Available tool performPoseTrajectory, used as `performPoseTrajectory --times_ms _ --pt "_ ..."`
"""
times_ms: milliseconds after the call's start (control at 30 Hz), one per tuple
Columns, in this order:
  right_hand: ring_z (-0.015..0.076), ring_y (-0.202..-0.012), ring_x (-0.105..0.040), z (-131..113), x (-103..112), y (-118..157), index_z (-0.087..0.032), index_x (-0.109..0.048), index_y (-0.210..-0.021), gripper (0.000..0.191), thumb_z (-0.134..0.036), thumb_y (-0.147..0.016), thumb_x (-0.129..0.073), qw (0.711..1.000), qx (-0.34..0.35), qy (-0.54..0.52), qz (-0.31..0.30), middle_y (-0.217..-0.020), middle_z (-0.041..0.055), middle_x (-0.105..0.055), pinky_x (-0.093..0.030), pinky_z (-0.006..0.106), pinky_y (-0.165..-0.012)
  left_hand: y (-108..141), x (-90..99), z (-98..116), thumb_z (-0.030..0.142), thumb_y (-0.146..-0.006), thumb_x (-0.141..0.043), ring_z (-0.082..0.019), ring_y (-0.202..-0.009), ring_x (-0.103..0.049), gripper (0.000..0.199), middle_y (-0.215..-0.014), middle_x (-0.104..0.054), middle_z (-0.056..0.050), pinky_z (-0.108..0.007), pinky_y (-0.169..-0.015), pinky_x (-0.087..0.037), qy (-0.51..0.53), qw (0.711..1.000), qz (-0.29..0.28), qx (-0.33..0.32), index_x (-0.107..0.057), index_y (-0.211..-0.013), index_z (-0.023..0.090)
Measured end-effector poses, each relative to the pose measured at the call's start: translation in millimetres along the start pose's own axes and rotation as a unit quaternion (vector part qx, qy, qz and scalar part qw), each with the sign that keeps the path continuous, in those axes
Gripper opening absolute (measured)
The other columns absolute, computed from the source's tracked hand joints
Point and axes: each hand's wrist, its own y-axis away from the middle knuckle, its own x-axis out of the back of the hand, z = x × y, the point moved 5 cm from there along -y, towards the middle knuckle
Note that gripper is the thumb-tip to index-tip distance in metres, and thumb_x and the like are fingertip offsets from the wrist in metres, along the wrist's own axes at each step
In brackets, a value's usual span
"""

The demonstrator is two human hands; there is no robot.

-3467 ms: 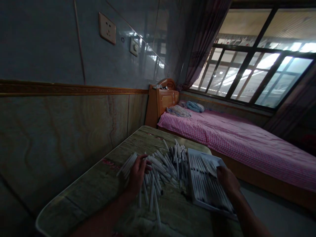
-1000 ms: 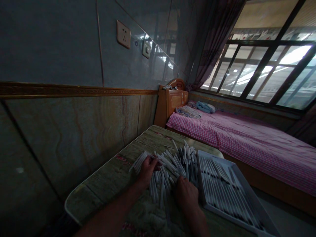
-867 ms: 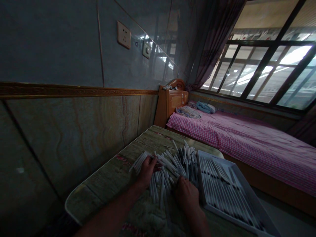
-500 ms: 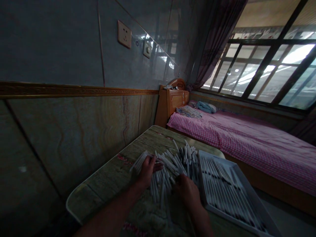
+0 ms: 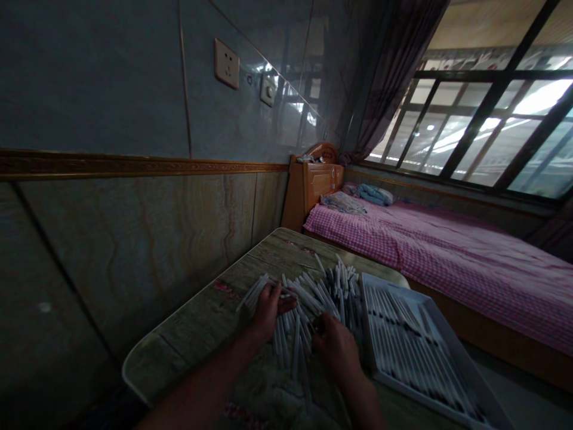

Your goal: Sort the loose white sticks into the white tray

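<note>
A loose heap of slim white pen-like sticks (image 5: 313, 292) lies on the table, some with dark ends. At the heap's left side my left hand (image 5: 271, 307) is closed, thumb uppermost, around a few of the white sticks; their ends poke out past the fingers. My right hand (image 5: 336, 343) is closed in a pinch at the near edge of the heap. Its fingertips are dark, and what lies between them cannot be made out. Just right of that hand stands a shallow white tray (image 5: 436, 397) with rows of similar dark-tipped sticks.
The table (image 5: 192, 334) has a wood-like top with red flower prints and a pale rim, set near a tiled wall (image 5: 188, 221). Beyond it is a bed (image 5: 430, 245) with a pink checked cover and a wooden headboard (image 5: 320, 179). A window (image 5: 483, 125) is behind.
My right hand has shifted very slightly up and left, toward the heap. My left hand stays in place among the white sticks.
</note>
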Motion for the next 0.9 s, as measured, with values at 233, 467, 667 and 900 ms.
performPoseTrajectory --times_ms 233,467,667,900 --pt "0.0171 -0.083 -0.066 1 -2 -1 -0.021 -0.065 -0.092 0.021 -0.013 -0.078 -0.053 1.0 0.001 0.011 -0.003 -0.094 0.0029 -0.071 -0.031 0.023 -0.061 2 -0.5 2 0.043 -0.078 -0.068 -0.018 -0.06 -0.072 0.031 -0.077 -0.071 -0.004 -0.03 -0.055 -0.061 -0.017 1.0 0.002 -0.002 -0.05 -0.085 0.018" --pt "0.0187 -0.084 -0.066 -4 3 5 -0.02 -0.064 -0.098 0.026 -0.009 -0.081 -0.048 0.992 0.018 0.126 0.014 -0.099 0.0058 -0.068 -0.031 0.025 -0.058 1 -1.5 1 0.051 -0.076 -0.067 -0.018 -0.059 -0.071 0.038 -0.075 -0.069 -0.002 -0.027 -0.048 -0.059 -0.112 0.992 -0.028 -0.049 -0.051 -0.086 0.019" --pt "0.0186 -0.086 -0.065 -8 7 5 -0.022 -0.064 -0.096 0.022 -0.011 -0.081 -0.052 0.988 0.053 0.142 0.035 -0.098 0.0045 -0.067 -0.033 0.025 -0.06 3 -6.0 -2 0.052 -0.074 -0.068 -0.019 -0.057 -0.071 0.038 -0.073 -0.067 0.0 -0.028 -0.049 -0.059 -0.121 0.989 -0.069 -0.039 -0.051 -0.085 0.02" --pt "0.019 -0.085 -0.062 -9 9 6 -0.024 -0.064 -0.092 0.019 -0.013 -0.081 -0.053 0.981 0.129 0.043 0.141 -0.093 0.0028 -0.066 -0.038 0.026 -0.066 11 -14.2 -12 0.048 -0.074 -0.071 -0.019 -0.058 -0.071 0.037 -0.075 -0.07 -0.002 -0.028 -0.05 -0.059 -0.091 0.989 -0.114 0.017 -0.054 -0.088 0.018"
